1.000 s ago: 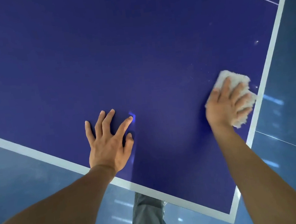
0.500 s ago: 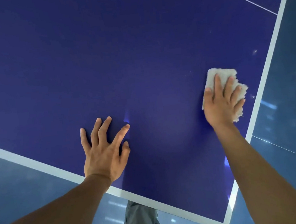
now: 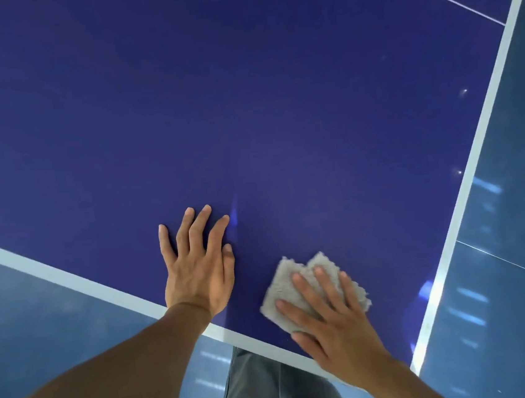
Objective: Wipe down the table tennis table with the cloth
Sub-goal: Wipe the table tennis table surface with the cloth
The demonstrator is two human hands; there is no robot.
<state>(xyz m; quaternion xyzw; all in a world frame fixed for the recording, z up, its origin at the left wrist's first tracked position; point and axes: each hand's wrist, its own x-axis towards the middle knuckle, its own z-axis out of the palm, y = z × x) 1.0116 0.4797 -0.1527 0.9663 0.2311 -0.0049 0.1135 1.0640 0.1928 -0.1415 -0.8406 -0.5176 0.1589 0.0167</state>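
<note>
Your right hand (image 3: pixel 339 330) presses the grey cloth (image 3: pixel 282 281) flat onto the blue counter (image 3: pixel 244 103), near its white front border, with the fingers (image 3: pixel 309 291) straight and spread. Your left hand (image 3: pixel 197 270) rests palm-down just beside the cloth, its fingers released, holding nothing.

Dim, blue-tinted scene under soft, diffuse light. The desk (image 3: pixel 244 103) is dark and evenly lit, with two small glints near its right border and a pale streak just beyond the left hand (image 3: pixel 197 270), which casts a faint shadow to its right. Short bright streaks reflect off the glossy floor (image 3: pixel 502 238). The white edge line (image 3: pixel 488 110) flares low on the right. Detail is soft throughout.
</note>
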